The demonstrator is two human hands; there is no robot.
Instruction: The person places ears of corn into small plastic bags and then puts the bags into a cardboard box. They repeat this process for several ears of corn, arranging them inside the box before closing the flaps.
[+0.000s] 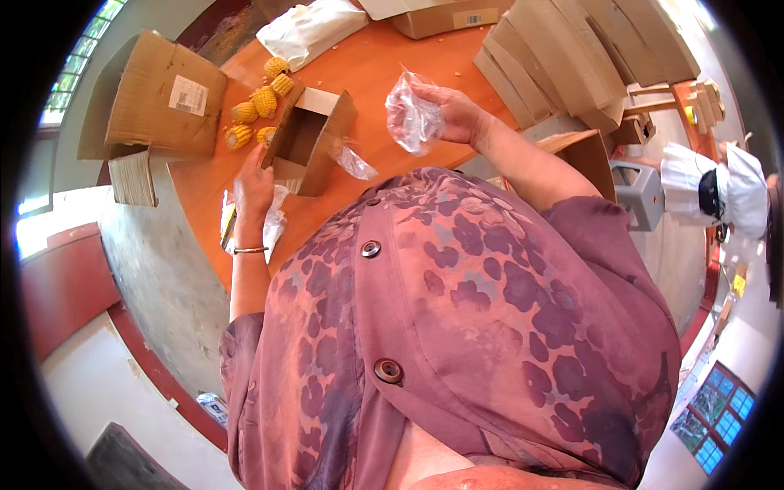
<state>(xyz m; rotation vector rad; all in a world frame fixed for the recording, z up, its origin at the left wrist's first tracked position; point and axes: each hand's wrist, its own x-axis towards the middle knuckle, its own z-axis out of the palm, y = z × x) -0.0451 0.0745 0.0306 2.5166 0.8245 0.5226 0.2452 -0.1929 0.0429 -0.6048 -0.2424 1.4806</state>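
My right hand (450,110) holds a crumpled clear plastic bag (413,116) above the orange table (392,55). My left hand (252,187) is raised at the left side of a small open cardboard box (337,135), its fingertips near a piece of corn cob (266,136); whether it touches the cob or the box is unclear. More yellow corn cob pieces (264,101) lie left of the box. Another piece of clear plastic (356,164) lies against the box's right side. White and clear plastic packaging (275,214) rests on the table beside my left wrist.
A large cardboard box (165,98) stands at the left table edge. A white plastic bag (312,27) and a cardboard box (422,21) are at the far side. Large cardboard pieces (551,55) stand at the right, near a grey plastic stool (637,196).
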